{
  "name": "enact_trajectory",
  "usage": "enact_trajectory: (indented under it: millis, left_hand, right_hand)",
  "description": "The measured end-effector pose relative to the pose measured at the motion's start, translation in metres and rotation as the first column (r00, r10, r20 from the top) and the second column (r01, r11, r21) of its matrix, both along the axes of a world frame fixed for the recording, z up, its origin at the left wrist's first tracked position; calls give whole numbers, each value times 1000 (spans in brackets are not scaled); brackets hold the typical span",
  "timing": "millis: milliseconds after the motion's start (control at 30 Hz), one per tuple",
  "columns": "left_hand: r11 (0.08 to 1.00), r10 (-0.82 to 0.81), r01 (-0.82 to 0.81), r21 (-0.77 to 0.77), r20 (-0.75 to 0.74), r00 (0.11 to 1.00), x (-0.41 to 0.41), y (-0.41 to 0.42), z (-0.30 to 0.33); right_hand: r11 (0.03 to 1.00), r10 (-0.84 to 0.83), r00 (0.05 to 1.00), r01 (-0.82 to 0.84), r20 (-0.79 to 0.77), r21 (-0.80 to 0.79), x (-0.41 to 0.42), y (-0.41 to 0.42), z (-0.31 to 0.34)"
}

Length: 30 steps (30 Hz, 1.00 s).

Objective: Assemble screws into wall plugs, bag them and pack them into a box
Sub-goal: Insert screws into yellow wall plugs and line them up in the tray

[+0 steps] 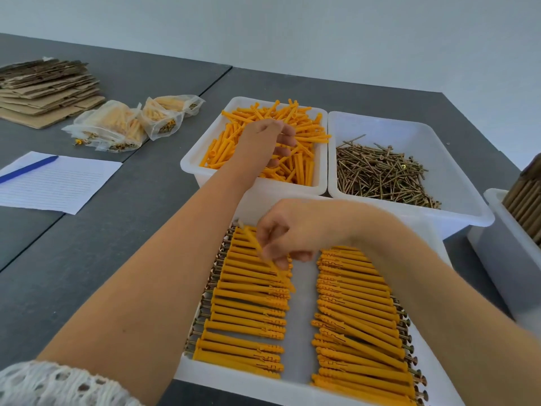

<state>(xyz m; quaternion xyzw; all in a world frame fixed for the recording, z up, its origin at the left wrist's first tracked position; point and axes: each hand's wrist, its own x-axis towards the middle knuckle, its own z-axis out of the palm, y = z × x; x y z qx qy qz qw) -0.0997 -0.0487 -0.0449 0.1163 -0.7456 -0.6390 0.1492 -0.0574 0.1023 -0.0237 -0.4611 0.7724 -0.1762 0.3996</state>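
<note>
My left hand [273, 142] reaches into the white bin [193, 168] of loose orange wall plugs [304, 133], its fingers curled down among them; whether it grips one is hidden. My right hand [288, 232] pinches an assembled orange plug with a screw [260, 247] over the top of the left row in the near white tray [298, 373]. That tray holds two rows of assembled plugs [357, 315] with screw heads at the outer ends. A second white bin [409, 133] to the right holds loose brass screws [380, 174].
Several clear bags of finished plugs [128, 124] lie at the left, behind them a stack of flat cardboard [46, 89]. A lined sheet [58, 183] with a blue pen [27, 169] lies on the grey table. Another white bin with brown rolls [524, 197] stands at the right edge.
</note>
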Motion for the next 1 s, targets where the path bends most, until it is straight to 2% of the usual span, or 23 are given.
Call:
enact_trajectory:
  millis: [133,300,400,667,1000]
  left_hand:
    - [1000,11,-11,23,7,1000,1,0,0]
    - [1000,9,-9,-23,15,1000,0,1,0]
    - [999,4,-3,-43,17,1000,-1,1,-1]
    - [994,-2,4,-105,18,1000,-1,3,-1]
    - [991,-4,8,-131,28,1000,-2,3,0]
  right_hand:
    - [979,146,965,-109,-219,172,30,-16,-19]
    - [975,199,874,-132,-443,176,59,-25,-31]
    - [975,210,832,-141,-513,170,66,-29,-37]
    - [980,197,810,-152,-552,126,69,-31,-43]
    - [978,197,799,-115,-569,176,67,-35,-47]
